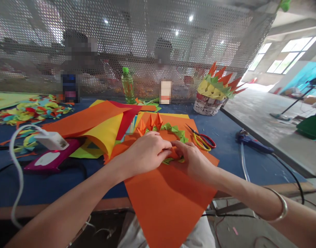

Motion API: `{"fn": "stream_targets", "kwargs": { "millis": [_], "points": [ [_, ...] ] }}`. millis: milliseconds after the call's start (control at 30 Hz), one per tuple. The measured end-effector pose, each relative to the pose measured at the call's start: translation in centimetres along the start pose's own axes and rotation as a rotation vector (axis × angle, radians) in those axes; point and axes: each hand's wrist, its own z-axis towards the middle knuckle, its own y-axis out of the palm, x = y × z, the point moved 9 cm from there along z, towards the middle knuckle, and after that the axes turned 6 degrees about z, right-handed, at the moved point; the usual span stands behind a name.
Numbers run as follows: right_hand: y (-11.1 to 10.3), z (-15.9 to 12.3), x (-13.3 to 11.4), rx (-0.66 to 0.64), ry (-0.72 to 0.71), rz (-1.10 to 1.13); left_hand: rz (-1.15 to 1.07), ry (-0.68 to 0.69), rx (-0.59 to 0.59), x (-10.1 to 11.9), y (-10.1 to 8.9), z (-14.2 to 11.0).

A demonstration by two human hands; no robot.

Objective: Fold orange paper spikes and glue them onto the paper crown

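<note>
I'm watching the left hand [151, 150] and right hand [194, 156] pinching an orange piece [174, 152] in a narrow grip at the near side of a green ring [174, 129], which is sitting over orange sheets [168, 196] on the bench [225, 162]. They're seemingly fitting it; the next move is probably calling for steady pressure.

The sheet [168, 196] overhanging the front edge of the bench [226, 129] is matt paper; the scissors [199, 135] have metal blades [192, 130] and glossy handles [204, 136].

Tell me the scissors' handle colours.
One red, one yellow: the scissors show best in the head view.
</note>
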Motion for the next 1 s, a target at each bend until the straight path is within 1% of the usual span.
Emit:
{"fn": "stream_targets", "kwargs": {
  "millis": [267, 500, 667, 833, 1000],
  "points": [
    [-0.4, -0.1, -0.4, 0.013, -0.011, 0.006, 0.025, -0.001, -0.040, -0.1, 0.3, -0.2],
    [-0.2, -0.1, -0.5, 0.009, -0.030, 0.016, 0.027, 0.001, -0.071, 0.2, 0.4, -0.3],
    [-0.1, 0.0, -0.4, 0.028, -0.038, 0.006, 0.073, -0.010, -0.106, 0.8, 0.4, 0.0],
    [-0.2, -0.1, -0.2, 0.045, -0.038, -0.020, 0.110, -0.010, -0.091, 1.2, 0.8, 0.4],
    [-0.1, -0.2, 0.0, 0.055, -0.043, -0.022, 0.113, 0.008, -0.046, 1.5, 1.1, 0.5]
  ]
}}
